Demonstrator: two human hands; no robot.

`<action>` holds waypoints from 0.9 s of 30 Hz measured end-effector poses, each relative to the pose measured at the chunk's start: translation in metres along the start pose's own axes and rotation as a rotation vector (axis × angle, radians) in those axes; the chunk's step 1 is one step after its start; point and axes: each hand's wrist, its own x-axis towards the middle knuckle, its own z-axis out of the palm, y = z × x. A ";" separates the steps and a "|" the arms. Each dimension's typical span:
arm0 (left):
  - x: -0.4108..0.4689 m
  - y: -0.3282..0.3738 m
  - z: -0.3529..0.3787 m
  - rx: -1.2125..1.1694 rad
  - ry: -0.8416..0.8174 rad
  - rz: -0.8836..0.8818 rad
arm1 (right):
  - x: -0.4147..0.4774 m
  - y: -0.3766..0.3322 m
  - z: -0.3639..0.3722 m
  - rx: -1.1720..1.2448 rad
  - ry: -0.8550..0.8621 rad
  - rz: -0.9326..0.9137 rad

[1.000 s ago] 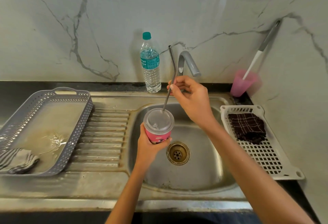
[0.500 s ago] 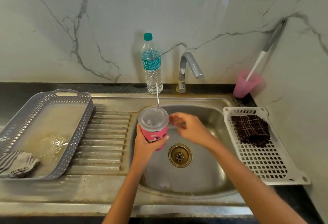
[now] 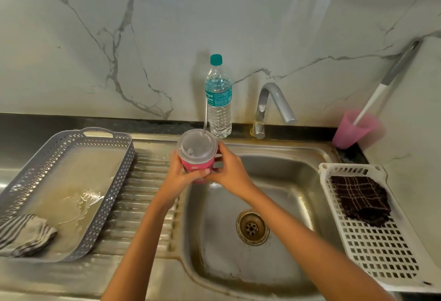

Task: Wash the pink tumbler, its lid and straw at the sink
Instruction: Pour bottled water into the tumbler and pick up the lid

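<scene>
Pink tumbler (image 3: 196,167): held above the basin's far-left corner, at about 11 o'clock from the drain (image 3: 252,227); roughly upright, contents hidden by the lid.
Lid (image 3: 197,145): cloudy and clear, seated on the tumbler's mouth, facing up.
Straw (image 3: 205,114): thin metal, standing through the lid at its 12 o'clock edge, rising in front of the bottle's left side.
Left hand (image 3: 181,176): wrapped round the tumbler's body from 9 o'clock, fingers curled across the front.
Right hand (image 3: 229,171): curled round the same body from 3 o'clock, fingertips meeting those of the left.
Sink (image 3: 298,195): steel, stained near the rim; no water from the tap (image 3: 274,102) at 12 o'clock.
Grey basket (image 3: 119,181): on the draining board at 9 o'clock of the sink; shallow water glinting on its floor, striped cloth (image 3: 23,236) bunched in its 7 o'clock corner.
White basket (image 3: 381,253): at 3 o'clock of the sink; dark checked cloth (image 3: 360,200) folded in its far end.
Pink cup (image 3: 353,131): in the corner at 2 o'clock, holding a long handle (image 3: 381,85) leaning against the wall.
Water bottle (image 3: 218,100): teal cap on, upright against the wall just behind the tumbler, mostly full.
</scene>
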 end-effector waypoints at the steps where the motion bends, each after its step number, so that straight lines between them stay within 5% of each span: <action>1: 0.010 0.003 -0.008 0.019 0.022 0.007 | 0.013 -0.002 0.003 0.003 0.004 -0.009; 10: 0.075 -0.004 -0.053 0.107 0.068 0.009 | 0.100 0.010 0.040 -0.052 0.032 -0.020; 27: 0.094 -0.034 -0.076 0.142 -0.017 -0.040 | 0.112 0.032 0.070 -0.120 0.088 0.039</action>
